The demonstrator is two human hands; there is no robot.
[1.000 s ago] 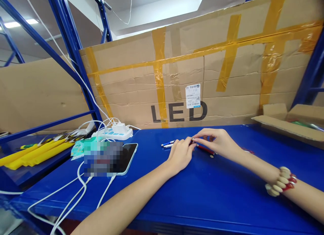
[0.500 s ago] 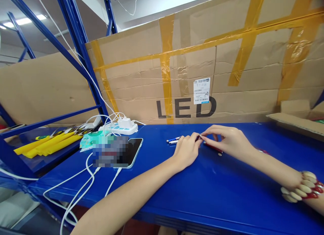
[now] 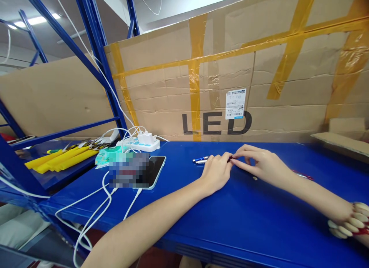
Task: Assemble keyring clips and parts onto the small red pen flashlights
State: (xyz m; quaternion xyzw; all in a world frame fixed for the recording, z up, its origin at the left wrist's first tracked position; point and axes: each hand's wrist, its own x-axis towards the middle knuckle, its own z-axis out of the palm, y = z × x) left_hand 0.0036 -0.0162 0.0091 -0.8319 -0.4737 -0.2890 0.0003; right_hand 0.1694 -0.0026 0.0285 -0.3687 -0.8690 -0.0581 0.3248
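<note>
Red barrel's gone from beside the brass-coloured bit (image 3: 255, 178). My left fingers (image 3: 223, 158) curl round a dark piece (image 3: 230, 158) over the worktop (image 3: 253, 222); right fingers (image 3: 240, 165) pinch its end, tips together. Best kept aligned.

Small dark item (image 3: 231, 158): held, mostly hidden, detail indiscernible. Blue pen (image 3: 199, 159) and silver pen (image 3: 201, 162): lying side by side, partly covered, toward the surface's (image 3: 259, 222) far edge.

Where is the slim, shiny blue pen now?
The slim, shiny blue pen lies on the blue tabletop in the head view, just left of the left hand, alongside a slim silver pen.
</note>
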